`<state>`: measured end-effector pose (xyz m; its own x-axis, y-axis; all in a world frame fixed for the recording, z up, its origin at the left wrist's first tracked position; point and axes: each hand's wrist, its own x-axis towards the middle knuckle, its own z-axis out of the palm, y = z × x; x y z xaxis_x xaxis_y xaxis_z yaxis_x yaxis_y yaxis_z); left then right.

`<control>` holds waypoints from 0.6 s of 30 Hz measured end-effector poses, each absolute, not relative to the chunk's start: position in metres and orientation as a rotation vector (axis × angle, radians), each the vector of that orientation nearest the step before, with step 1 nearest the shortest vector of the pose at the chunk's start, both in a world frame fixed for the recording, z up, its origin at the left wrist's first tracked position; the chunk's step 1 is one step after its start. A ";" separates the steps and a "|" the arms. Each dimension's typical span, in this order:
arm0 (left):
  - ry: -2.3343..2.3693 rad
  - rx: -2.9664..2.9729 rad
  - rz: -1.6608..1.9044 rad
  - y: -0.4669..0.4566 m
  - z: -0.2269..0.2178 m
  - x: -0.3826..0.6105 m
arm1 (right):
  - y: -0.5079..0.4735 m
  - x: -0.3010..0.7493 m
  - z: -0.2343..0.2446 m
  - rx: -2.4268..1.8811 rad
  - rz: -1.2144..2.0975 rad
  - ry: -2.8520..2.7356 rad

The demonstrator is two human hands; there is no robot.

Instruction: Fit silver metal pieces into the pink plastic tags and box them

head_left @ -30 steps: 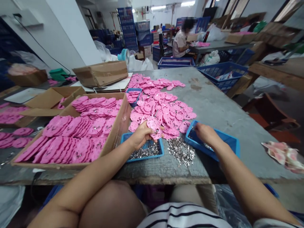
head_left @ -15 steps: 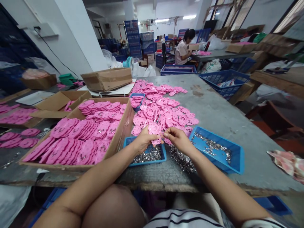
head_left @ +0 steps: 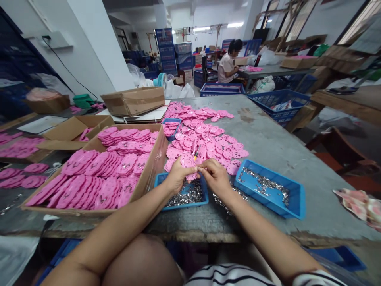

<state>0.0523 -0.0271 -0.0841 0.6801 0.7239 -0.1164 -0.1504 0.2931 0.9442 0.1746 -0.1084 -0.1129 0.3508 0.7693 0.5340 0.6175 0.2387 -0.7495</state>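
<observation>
My left hand [head_left: 178,174] is closed on a flat pink plastic piece [head_left: 187,160] with a scalloped outline, the thumb lying across its lower part. Against that piece's lower right edge, my right hand [head_left: 213,174] pinches with thumb and fingertips; whatever is between them is too small to make out. Under both hands stands a blue tray [head_left: 205,200] of small shiny metal parts [head_left: 189,194]. More metal parts [head_left: 222,200] lie loose on the table by my right forearm. Just beyond my hands spreads a heap of similar pink pieces [head_left: 208,139], with a yellow-and-dark tool handle [head_left: 195,157] partly showing.
To the left, a cardboard box [head_left: 162,153] holds stacked pink pieces. A second blue tray [head_left: 301,202] with scattered metal parts sits at the right. A crumpled cloth-like item [head_left: 354,202] lies at the far right. Across the room a person [head_left: 228,65] sits at another table.
My right hand has moved left and its fingertips now meet the edge of the pink piece. The piece in my left hand has shifted slightly left.
</observation>
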 end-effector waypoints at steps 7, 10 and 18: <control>0.622 1.160 0.610 -0.026 -0.085 0.051 | -0.111 0.183 -0.113 -1.437 0.165 -1.444; 0.619 1.162 0.586 -0.025 -0.085 0.051 | -0.111 0.184 -0.115 -1.430 0.183 -1.449; 0.608 1.141 0.553 -0.023 -0.089 0.049 | -0.104 0.184 -0.117 -1.331 0.314 -1.317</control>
